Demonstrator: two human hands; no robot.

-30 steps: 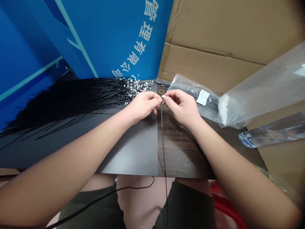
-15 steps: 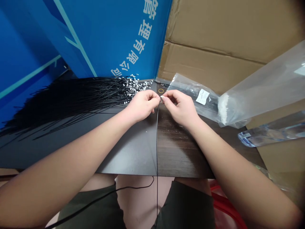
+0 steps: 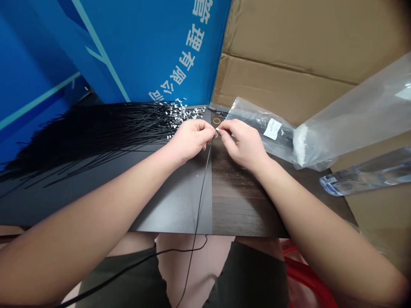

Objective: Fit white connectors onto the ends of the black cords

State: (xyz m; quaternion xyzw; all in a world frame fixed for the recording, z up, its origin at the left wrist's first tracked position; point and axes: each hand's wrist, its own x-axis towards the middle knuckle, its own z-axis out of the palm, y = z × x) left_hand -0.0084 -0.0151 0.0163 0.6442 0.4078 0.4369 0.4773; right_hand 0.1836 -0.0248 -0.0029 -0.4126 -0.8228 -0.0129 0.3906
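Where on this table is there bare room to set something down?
Bare tabletop lies between the left hand, the right hand and the near edge, crossed only by the single cord they pinch. Another strip: near-left edge, below the cord pile. Crowded: that pile rear left, plastic bags rear right.

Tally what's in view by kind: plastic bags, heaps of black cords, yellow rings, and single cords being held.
Plastic bags: 3
Heap of black cords: 1
Yellow ring: 1
Held cord: 1
Total: 6

dark table (image 3: 167, 201) | black strands (image 3: 96, 128) heaped left | clear bags (image 3: 253, 117) right
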